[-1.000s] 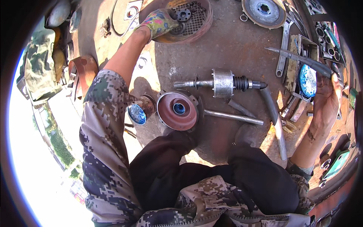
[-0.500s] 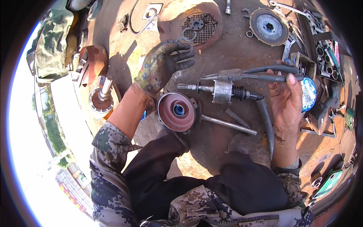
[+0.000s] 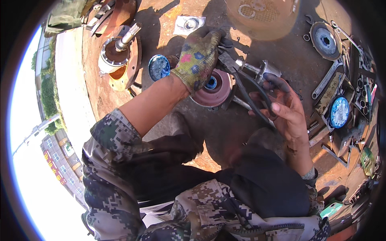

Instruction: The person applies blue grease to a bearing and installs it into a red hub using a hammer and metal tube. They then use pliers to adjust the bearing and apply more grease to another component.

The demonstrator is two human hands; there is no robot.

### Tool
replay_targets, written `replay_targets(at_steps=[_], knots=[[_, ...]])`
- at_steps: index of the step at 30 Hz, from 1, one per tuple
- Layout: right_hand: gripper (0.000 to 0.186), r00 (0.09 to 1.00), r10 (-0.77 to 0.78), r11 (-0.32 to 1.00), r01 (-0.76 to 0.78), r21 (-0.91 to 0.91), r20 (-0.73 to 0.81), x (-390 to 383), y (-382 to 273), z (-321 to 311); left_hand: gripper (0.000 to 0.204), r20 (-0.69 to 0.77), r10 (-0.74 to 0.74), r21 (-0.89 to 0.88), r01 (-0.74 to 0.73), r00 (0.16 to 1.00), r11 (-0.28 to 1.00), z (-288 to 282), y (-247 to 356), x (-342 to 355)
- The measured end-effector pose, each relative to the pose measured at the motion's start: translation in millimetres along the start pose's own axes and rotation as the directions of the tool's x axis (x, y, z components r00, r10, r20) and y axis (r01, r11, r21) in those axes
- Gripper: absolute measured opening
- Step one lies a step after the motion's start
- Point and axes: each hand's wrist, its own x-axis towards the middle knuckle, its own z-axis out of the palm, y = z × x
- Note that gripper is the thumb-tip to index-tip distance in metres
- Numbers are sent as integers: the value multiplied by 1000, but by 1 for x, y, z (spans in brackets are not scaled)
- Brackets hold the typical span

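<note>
My left hand (image 3: 197,60), in a patterned glove, is closed at the head of the long black-handled pliers (image 3: 228,62); whatever its fingertips grip there is unclear. My bare right hand (image 3: 287,108), its fingertips blackened, holds the pliers' handles with its fingers curled round them. Under them lies a round pink-painted housing (image 3: 203,100) with a blue-greased centre. Behind the pliers lies a metal shaft assembly (image 3: 264,67), partly hidden. A tin of blue grease (image 3: 159,67) stands left of the housing, and a steel bar (image 3: 242,103) lies beside it.
A flanged hub with upright shaft (image 3: 114,56) is at left, a mesh-bottomed pan (image 3: 261,22) behind. On the right are a round disc (image 3: 323,40), wrenches (image 3: 327,78), another blue-topped tin (image 3: 339,111) and scattered tools. A bright edge with buildings beyond (image 3: 60,160) is far left.
My left hand has left the pan and closed at the pliers' head. My right hand has brought the pliers leftward and turned them over the housing. The view has shifted.
</note>
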Motion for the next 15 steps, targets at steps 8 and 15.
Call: replay_targets(at_steps=[8,15], knots=[[64,920,389,921,-388,-40,43,16,34,19,27,-130,215,163,-193,968,968,-11,-28,-9],[69,914,323,849,-395,-352,-246,12,3,69,30,205,37,3,-39,978,999,-55,-24,-11]])
